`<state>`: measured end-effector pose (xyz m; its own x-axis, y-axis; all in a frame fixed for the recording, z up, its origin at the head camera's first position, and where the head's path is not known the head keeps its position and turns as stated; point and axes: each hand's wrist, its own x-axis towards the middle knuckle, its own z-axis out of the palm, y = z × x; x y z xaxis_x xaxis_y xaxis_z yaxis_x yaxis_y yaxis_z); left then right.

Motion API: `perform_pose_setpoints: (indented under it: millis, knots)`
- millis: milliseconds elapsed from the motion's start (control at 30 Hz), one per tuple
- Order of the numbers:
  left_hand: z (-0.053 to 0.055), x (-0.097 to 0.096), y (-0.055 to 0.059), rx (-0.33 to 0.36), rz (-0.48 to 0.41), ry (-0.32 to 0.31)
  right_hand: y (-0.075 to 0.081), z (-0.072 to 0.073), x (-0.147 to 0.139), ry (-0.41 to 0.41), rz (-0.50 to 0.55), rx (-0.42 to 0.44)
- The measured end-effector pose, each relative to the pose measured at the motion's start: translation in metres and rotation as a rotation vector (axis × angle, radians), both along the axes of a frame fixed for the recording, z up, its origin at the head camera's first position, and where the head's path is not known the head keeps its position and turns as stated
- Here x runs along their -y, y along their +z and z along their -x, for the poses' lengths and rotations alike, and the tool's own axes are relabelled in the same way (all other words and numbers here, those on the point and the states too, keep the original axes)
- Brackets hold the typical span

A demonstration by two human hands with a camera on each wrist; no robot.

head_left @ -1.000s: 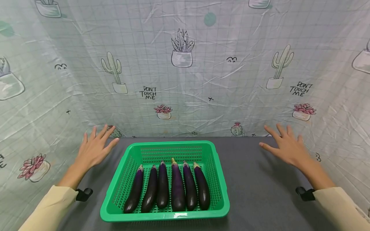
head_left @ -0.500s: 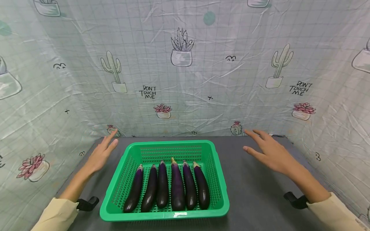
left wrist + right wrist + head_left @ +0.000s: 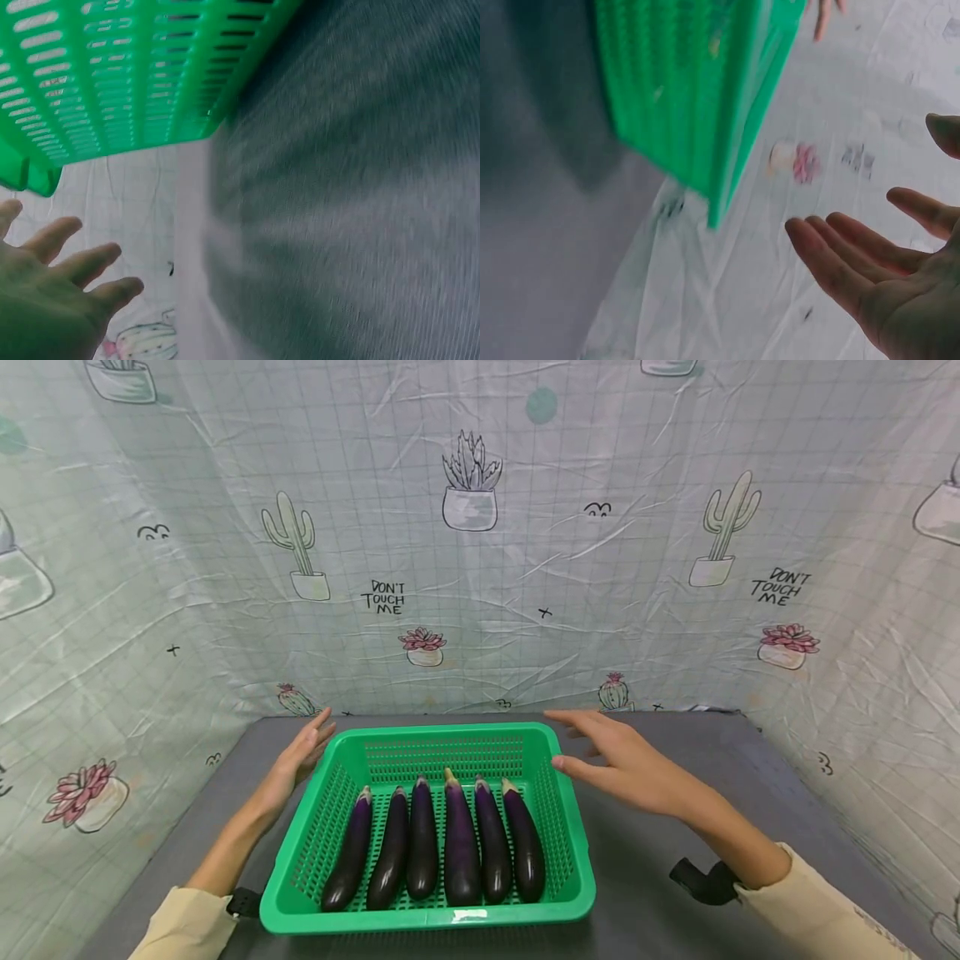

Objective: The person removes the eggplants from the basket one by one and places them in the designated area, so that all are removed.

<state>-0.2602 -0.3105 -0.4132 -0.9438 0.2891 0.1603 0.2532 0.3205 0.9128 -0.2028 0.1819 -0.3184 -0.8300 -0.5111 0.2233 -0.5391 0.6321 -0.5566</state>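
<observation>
A green slotted plastic basket [image 3: 427, 920] stands on the dark grey table, with several long purple eggplants [image 3: 461, 852] lying side by side inside, stems toward the back. My left hand [image 3: 296, 760] is beside the basket's back left corner, fingers extended and holding nothing. In the left wrist view the left hand [image 3: 60, 285] shows spread fingers below the basket wall [image 3: 142, 82]. At the back right corner, my right hand [image 3: 618, 764] reaches in with its thumb and fingers apart. The right wrist view shows the right hand [image 3: 900, 277] holding nothing, near the basket's side [image 3: 675, 97].
A pale sheet [image 3: 480, 610] printed with potted cacti hangs behind the table and along both sides. The grey tabletop [image 3: 697, 777] extends to the right of the basket. Dark wrist bands [image 3: 705, 882] sit at both sleeve cuffs.
Both hands have moved inward from the far sides to the basket, the right one by the larger distance. The basket and eggplants have stayed in place.
</observation>
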Motion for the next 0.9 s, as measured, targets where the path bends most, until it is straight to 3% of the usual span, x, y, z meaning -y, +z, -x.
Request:
perform_pose_setpoints:
  millis: [333,633,900]
  knots:
    - [0.006,-0.006,-0.013,0.069,-0.182,-0.119,0.009,0.004,0.059,0.163,0.082,0.211]
    - [0.011,-0.010,-0.019,0.061,-0.185,-0.144,0.012,0.009,0.101,0.203,0.061,0.293]
    - [0.011,-0.010,-0.018,0.094,-0.184,-0.175,0.005,0.014,0.132,0.258,0.088,0.466]
